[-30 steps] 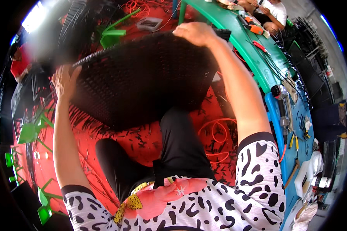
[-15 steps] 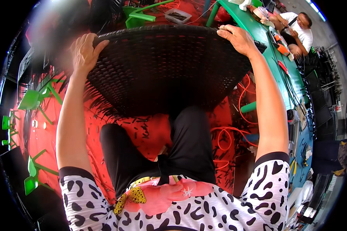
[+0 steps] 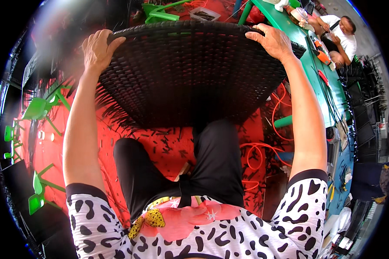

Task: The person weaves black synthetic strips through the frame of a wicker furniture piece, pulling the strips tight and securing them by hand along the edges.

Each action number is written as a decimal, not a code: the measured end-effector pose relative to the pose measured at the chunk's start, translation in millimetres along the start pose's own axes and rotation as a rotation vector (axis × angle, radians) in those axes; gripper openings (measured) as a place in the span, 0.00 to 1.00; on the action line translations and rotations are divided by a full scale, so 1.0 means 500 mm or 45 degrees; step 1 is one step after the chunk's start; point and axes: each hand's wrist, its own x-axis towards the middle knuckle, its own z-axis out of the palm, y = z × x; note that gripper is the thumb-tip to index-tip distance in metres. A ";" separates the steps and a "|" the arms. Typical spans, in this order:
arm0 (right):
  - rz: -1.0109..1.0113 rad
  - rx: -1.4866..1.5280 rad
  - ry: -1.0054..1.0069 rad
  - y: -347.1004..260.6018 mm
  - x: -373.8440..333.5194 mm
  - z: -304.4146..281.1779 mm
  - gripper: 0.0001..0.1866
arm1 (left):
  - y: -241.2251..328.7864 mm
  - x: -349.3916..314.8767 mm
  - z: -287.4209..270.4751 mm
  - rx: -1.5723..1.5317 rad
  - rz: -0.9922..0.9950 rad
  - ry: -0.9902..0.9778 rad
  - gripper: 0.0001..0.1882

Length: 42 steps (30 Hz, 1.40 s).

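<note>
A large black woven wicker panel [image 3: 194,69] stands tilted in front of me, its far rim raised and its lower part close to my knees. My left hand [image 3: 97,51] grips the rim at the far left corner, thumb over the near face. At the far right, my right hand [image 3: 273,41] is closed on the same rim, with its thumb along the near side and fingers curled over the edge. Loose strand ends [image 3: 112,105] stick out along the panel's left side. The back of the panel is hidden from me.
Red sheeting [image 3: 164,144] strewn with black scraps covers the floor. Green stools [image 3: 36,108] stand at left; a green table [image 3: 307,69] with tools runs along the right. An orange hose [image 3: 255,155] coils beside my right leg. A person [image 3: 341,36] sits beyond the table.
The wicker panel's far rim has risen slightly away from me, with both hands still on it. My view has shifted a little to the left.
</note>
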 end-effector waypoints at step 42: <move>-0.137 0.128 -0.029 -0.028 -0.112 0.001 0.27 | 0.030 -0.138 -0.080 -0.392 -0.004 0.097 0.29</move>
